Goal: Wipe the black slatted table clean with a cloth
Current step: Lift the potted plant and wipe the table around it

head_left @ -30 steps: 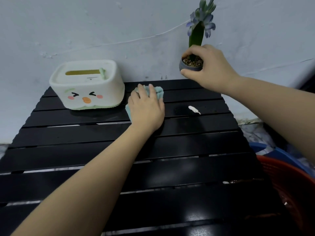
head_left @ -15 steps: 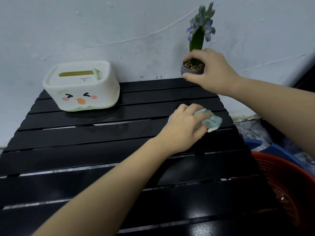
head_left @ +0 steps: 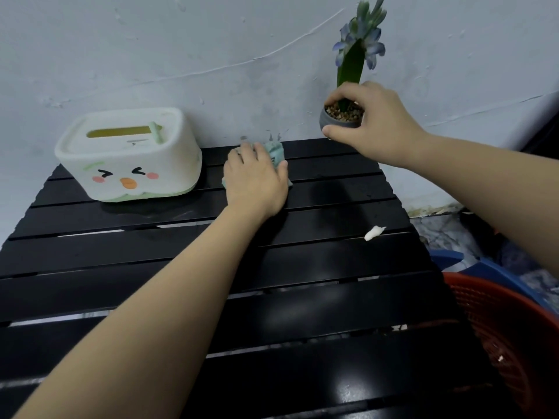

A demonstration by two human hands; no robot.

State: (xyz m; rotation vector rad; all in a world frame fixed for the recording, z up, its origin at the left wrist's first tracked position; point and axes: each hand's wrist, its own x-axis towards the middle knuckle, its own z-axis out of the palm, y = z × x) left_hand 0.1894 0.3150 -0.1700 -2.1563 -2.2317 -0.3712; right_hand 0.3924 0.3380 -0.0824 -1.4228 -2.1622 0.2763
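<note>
The black slatted table (head_left: 317, 297) fills the lower view. My left hand (head_left: 255, 179) presses a pale green cloth (head_left: 273, 151) flat on the far slats, just right of the tissue box; most of the cloth is hidden under my palm. My right hand (head_left: 373, 122) grips the rim of a small grey flower pot (head_left: 335, 120) and holds it lifted just above the table's far right corner. A blue flower with a green leaf (head_left: 358, 46) stands in the pot. A small white scrap (head_left: 373, 232) lies on a slat near the right edge.
A white tissue box with a cartoon face (head_left: 130, 155) stands at the table's far left, close to the cloth. A white wall (head_left: 211, 55) runs behind the table. A red basket (head_left: 508, 328) and a blue object (head_left: 472, 264) sit on the floor to the right.
My left hand swept the cloth right across the middle slats, then back up to the far slats beside the tissue box. The white scrap shifted toward the right edge. My right hand keeps holding the pot.
</note>
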